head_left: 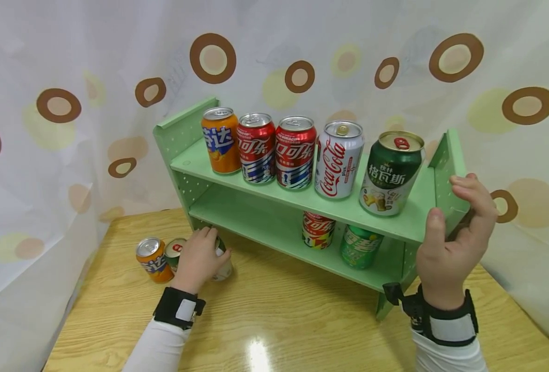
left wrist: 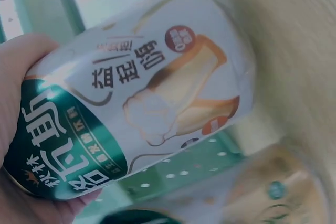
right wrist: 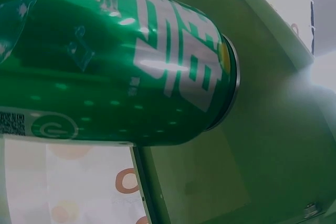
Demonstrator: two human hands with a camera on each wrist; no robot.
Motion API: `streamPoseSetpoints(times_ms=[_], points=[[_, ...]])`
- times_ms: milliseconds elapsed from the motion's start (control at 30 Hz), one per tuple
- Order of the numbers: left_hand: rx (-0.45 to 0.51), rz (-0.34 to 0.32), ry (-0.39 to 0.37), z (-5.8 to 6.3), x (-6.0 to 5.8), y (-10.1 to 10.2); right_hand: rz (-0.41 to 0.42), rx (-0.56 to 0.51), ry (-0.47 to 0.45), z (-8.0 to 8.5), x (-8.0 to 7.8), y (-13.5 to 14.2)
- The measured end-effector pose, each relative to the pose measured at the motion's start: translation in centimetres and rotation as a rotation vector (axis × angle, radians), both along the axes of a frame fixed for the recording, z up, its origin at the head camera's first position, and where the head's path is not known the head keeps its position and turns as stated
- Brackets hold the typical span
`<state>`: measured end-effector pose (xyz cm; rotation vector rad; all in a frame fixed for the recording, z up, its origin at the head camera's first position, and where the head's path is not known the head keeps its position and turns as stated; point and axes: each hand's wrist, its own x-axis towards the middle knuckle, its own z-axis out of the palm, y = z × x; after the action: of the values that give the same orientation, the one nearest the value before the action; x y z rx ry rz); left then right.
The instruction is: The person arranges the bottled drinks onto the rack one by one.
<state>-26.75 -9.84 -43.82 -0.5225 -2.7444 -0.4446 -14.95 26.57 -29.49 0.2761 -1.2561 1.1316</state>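
Note:
At the left of the head view, my left hand [head_left: 202, 261] grips a green-and-white kvass can [left wrist: 173, 72], its top end within the fingers in the left wrist view. Close beside it stand another green kvass can [head_left: 174, 250], partly covered by the hand, and an orange Fanta can [head_left: 154, 261]. My right hand [head_left: 458, 243] holds the right end panel of the green two-tier shelf [head_left: 274, 227], thumb in front and fingers at the outer side. The right wrist view shows a green soda can [right wrist: 121, 61] on the lower tier, but not the hand.
The upper tier carries an orange can [head_left: 222, 142], two red cola cans [head_left: 295, 155], a white Coca-Cola can [head_left: 338, 163] and a green kvass can [head_left: 390, 175]. A red can [head_left: 318, 230] stands on the lower tier. A patterned sheet [head_left: 265, 46] hangs behind the wooden table [head_left: 237, 330].

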Motion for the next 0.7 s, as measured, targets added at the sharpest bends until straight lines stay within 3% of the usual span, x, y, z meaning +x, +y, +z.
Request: streamPoseSetpoints(times_ms=[133, 467, 700], points=[[0.005, -0.028, 0.03, 1.1, 0.7, 0.5, 0.002, 0.002, -0.006, -0.1, 0.0, 0.0], [0.063, -0.169, 0.218, 6.1, 3.4, 2.8, -0.005, 0.001, -0.001, 0.0, -0.1, 0.0], [0.075, -0.255, 0.307, 7.7, 3.8, 4.5, -0.004, 0.005, -0.004, 0.0, 0.0, 0.0]])
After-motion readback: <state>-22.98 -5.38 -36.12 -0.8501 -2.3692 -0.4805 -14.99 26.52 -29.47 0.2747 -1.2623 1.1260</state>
